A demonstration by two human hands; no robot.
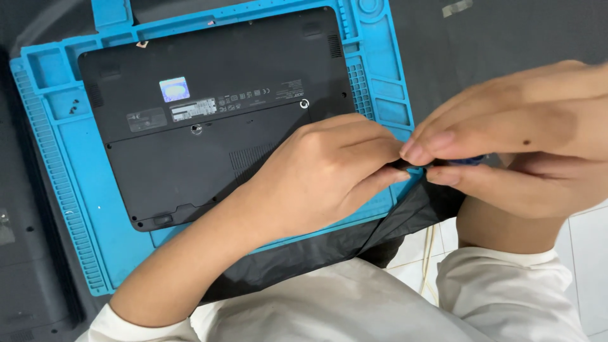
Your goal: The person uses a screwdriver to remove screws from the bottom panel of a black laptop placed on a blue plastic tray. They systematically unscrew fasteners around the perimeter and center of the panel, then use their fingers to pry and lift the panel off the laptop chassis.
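Now, as the head view shows it:

Left hand: the left hand (323, 174) is curled into a loose fist over the mat's near right corner, fingertips pinched on one end of a small dark tool (443, 163).
Right hand: the right hand (519, 136) comes in from the right, fingers and thumb closed narrow on the other end of the same tool, so the two hands meet tip to tip.
Tool: only a short dark stretch and a bit of blue show between the fingers; it may be a small screwdriver, but most of it is hidden.
Where the tool is: held in the air just off the mat's right edge, above the black cloth (405, 221), clear of the laptop.
Laptop: a black laptop (215, 107) lies upside down on the mat, base up, with a shiny square sticker and a pale label near its middle; it sits slightly turned against the mat's edges.
Mat: a blue work mat (82, 190) with ribbed edges and small trays along its top and right sides; a few tiny dark bits lie in one left tray.
Around: dark table (506, 31) under the mat, pale floor tiles (589, 253) at lower right, white sleeves at the bottom.
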